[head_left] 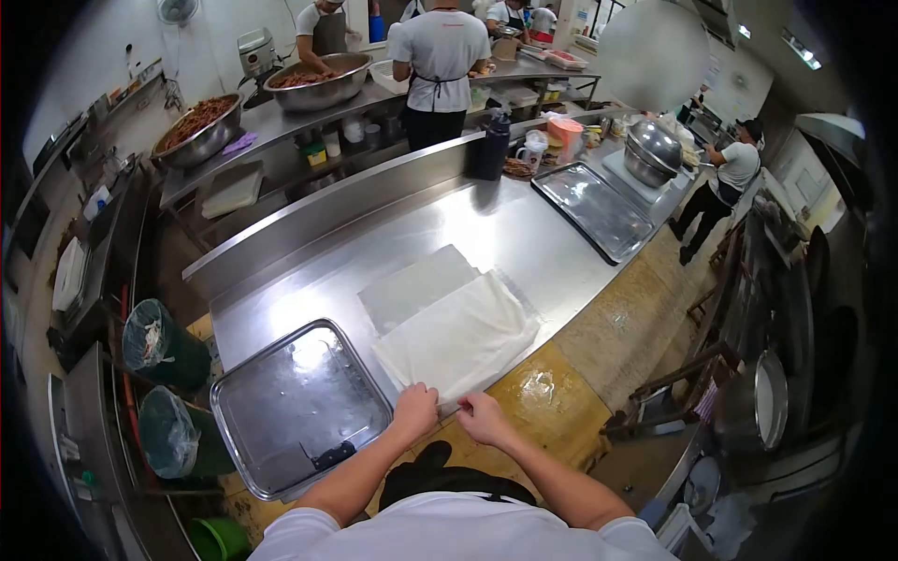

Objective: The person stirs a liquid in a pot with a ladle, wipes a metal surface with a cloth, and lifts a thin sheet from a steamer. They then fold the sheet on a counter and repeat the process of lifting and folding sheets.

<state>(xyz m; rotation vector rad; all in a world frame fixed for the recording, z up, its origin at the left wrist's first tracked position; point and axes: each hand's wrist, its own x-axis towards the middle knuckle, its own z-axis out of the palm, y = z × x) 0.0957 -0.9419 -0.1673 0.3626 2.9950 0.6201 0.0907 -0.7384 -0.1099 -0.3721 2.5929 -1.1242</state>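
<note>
Your left hand (414, 408) and right hand (482, 417) both pinch the near edge of the thin white sheet (458, 338), fingers closed on it, probably so it stays flat. It lies just ahead of your hands on the shiny steel table (486, 229). A tray (290, 404) sits just left of your left hand, close for reaching. Another tray (596, 208) lies far ahead on your right. Big bowls (318, 79) stand on the counters beyond, where people work.

Both bare hands reached forward, side by side.
The left hand (415, 409) was curled with knuckles up; the right hand (483, 418) lay just beside it, fingers bent in a pinch. Both forearms angled inward from white short sleeves.
</note>
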